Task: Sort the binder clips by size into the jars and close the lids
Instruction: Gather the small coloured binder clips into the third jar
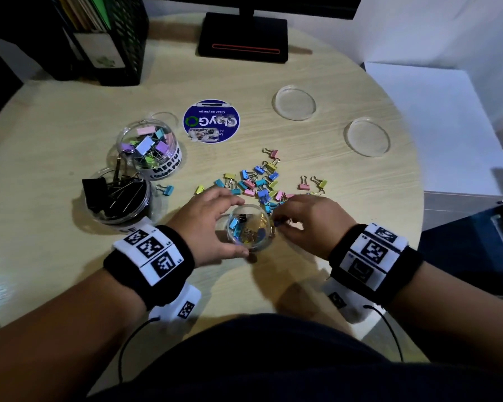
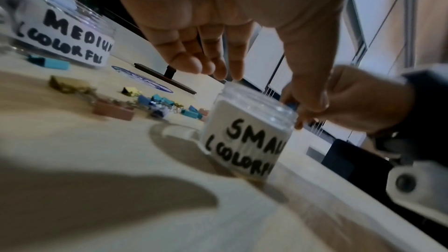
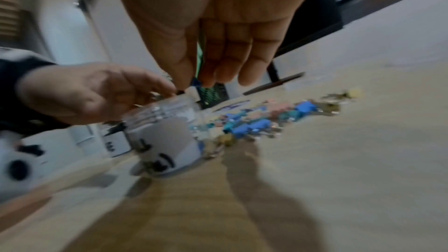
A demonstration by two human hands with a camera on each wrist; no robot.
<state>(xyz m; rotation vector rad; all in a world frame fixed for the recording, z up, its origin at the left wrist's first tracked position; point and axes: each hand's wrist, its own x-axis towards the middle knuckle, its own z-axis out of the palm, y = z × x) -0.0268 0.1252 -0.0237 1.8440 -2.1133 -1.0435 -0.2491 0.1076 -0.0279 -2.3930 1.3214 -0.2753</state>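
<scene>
The small jar, labelled SMALL COLORFUL, stands open near the table's front with several small clips inside. My left hand holds it by the rim between fingers and thumb. My right hand pinches a small blue clip right at the jar's mouth. Just behind lies a pile of small coloured clips. At the left, the medium jar holds pastel clips, and the large jar holds black ones.
Two clear lids and a blue-labelled lid lie behind the pile. One blue clip lies beside the large jar. A monitor stand, a black mesh file holder and a white box border the round table.
</scene>
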